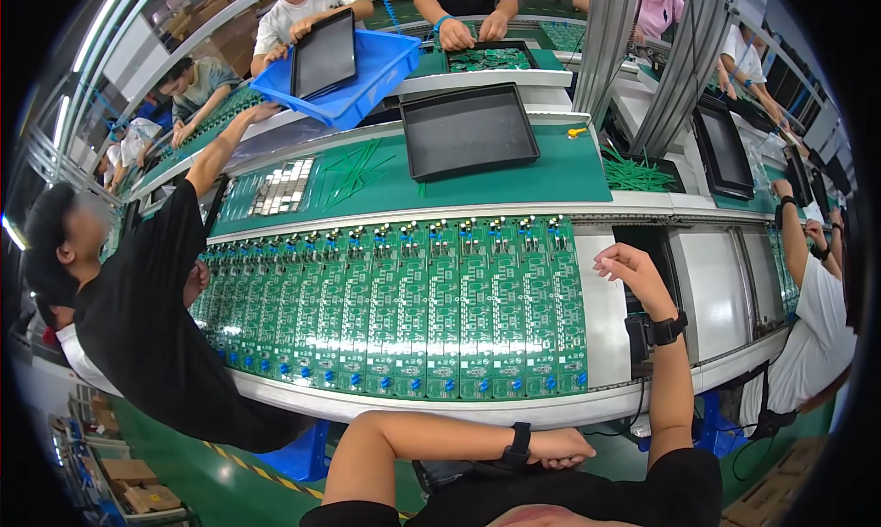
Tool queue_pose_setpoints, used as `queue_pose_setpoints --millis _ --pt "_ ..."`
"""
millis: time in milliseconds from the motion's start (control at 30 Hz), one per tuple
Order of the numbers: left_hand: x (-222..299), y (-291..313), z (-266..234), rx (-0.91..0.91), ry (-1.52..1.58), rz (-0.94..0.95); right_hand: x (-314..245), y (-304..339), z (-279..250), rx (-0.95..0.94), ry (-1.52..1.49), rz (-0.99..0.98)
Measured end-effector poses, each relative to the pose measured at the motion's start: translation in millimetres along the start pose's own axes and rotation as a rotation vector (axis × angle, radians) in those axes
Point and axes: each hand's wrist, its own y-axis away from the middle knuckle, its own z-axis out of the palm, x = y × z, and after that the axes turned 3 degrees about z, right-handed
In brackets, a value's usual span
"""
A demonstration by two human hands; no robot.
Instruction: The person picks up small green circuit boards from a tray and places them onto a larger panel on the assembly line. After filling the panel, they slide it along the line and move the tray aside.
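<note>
My left hand (560,448) is held close to my body, below the near rail of the line, its fingers curled in; the inside of the fist is hidden. Over the white surface just right of the circuit boards (443,316), my right hand (629,270) hovers with fingers apart and loosely bent, nothing visible in them. The green boards lie side by side in a long row, with small components along their far ends and blue ones along the near ends. The right hand is nearest the last board but apart from it.
Beyond the boards, a green mat holds a black tray (470,132), thin green strips (356,171) and a sheet of pale squares (284,187). More strips (638,173) lie at the right. A co-worker in black (156,316) reaches toward a blue bin (353,82). Metal posts (606,50) rise behind.
</note>
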Motion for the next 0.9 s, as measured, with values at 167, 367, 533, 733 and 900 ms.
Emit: queue_pose_setpoints --millis 167,367,533,733,900 --pt "1 2 2 0.022 -0.006 -0.003 -1 1 0 -0.007 0.001 0.003" --pt "8 3 5 0.027 -0.012 -0.037 4 5 -4 -0.007 -0.035 -0.013" --pt "19 8 9 0.085 -0.014 -0.089 11 -4 -5 -0.08 -0.095 -0.04" --pt "14 4 8 0.039 0.017 -0.064 17 0 -10 -0.063 -0.067 -0.024" --pt "14 4 8 0.05 0.019 -0.062 17 -1 -10 -0.076 -0.05 -0.014"
